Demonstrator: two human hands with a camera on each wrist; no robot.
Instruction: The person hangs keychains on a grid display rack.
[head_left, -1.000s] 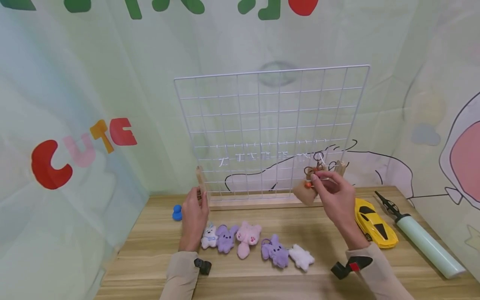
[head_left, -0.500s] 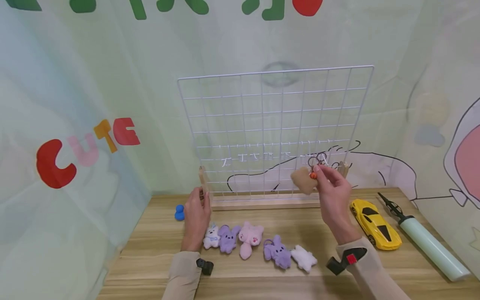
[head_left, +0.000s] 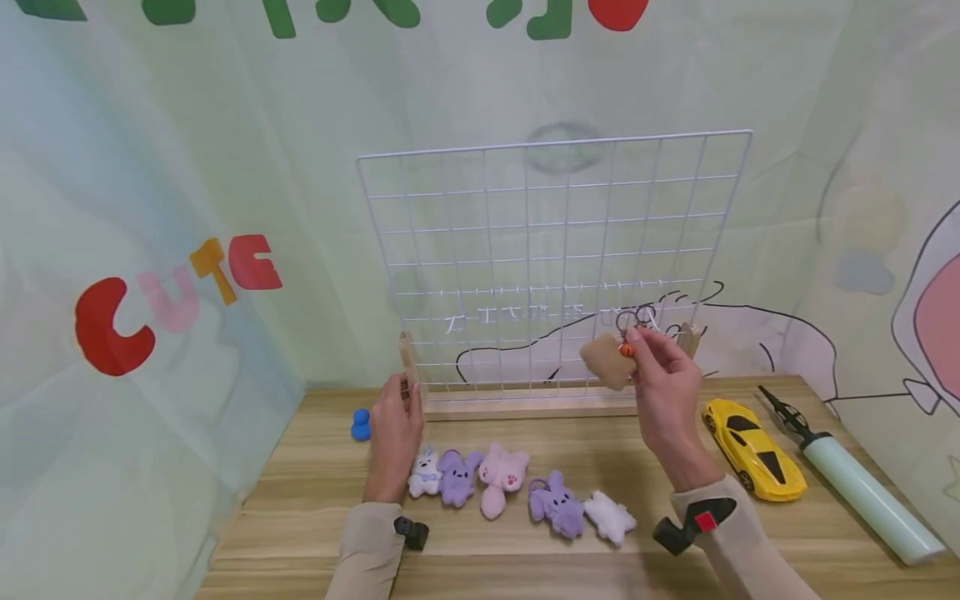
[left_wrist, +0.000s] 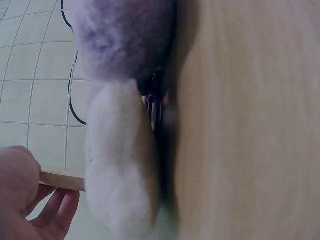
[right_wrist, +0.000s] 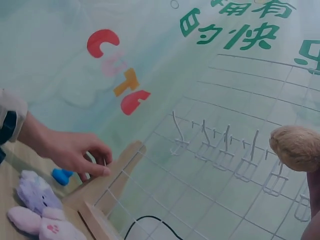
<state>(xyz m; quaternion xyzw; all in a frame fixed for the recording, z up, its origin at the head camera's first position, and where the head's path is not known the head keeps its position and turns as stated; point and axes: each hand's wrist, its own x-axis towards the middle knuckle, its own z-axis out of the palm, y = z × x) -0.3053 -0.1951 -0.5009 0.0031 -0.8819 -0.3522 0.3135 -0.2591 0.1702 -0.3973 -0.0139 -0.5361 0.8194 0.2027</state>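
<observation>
My right hand [head_left: 666, 392] pinches a brown plush keychain [head_left: 606, 362] with an orange bell and metal rings. It holds the keychain in front of the lower right of a white wire grid rack, close to the rack's hooks [head_left: 611, 317]. Whether a ring touches a hook I cannot tell. My left hand [head_left: 395, 429] grips the wooden side piece [head_left: 407, 358] at the rack's left end; the left wrist view shows thumb and fingers about the wood [left_wrist: 62, 181]. In the right wrist view the brown plush [right_wrist: 295, 147] appears at the right edge.
On the table lie a white plush [head_left: 425, 475], a purple plush [head_left: 457, 479], a pink plush [head_left: 501, 479], another purple plush [head_left: 561, 507] and a white star-shaped plush [head_left: 609, 517]. A yellow toy car [head_left: 753, 450], a pale green pump [head_left: 870, 496] and a blue object [head_left: 361, 425] stand near the sides.
My right hand has risen slightly with the brown plush keychain, bringing its rings up near the hooks; it is almost still over the last half second. My left hand stays on the wooden side piece.
</observation>
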